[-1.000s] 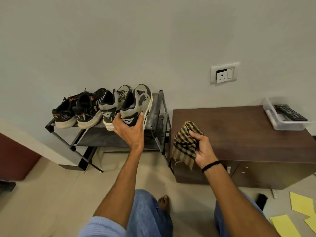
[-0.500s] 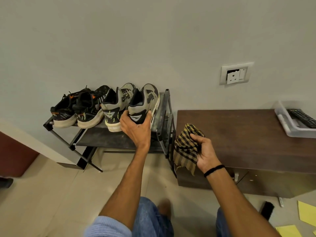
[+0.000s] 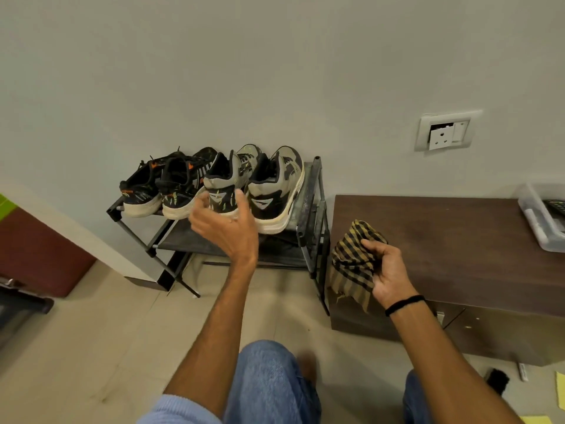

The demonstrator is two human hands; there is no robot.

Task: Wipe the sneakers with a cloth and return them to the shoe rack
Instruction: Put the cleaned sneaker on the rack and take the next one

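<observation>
While my right hand (image 3: 387,272) gripped the checked cloth (image 3: 351,264), my left hand (image 3: 227,231) hung slack, fingers spread, by the grey sneakers (image 3: 275,186) at right end of shoe rack (image 3: 312,209).

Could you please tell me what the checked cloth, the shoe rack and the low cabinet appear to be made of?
Checked cloth: soft woven fabric, probably cotton; crumpled, frayed edge. Shoe rack: dark matte tubes, likely metal. Low cabinet: brown wood-grain top, perhaps laminate; slight sheen.

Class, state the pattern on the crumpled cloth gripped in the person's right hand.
Black-and-tan checks cover the crumpled woven cloth; the head view shows it best.
</observation>
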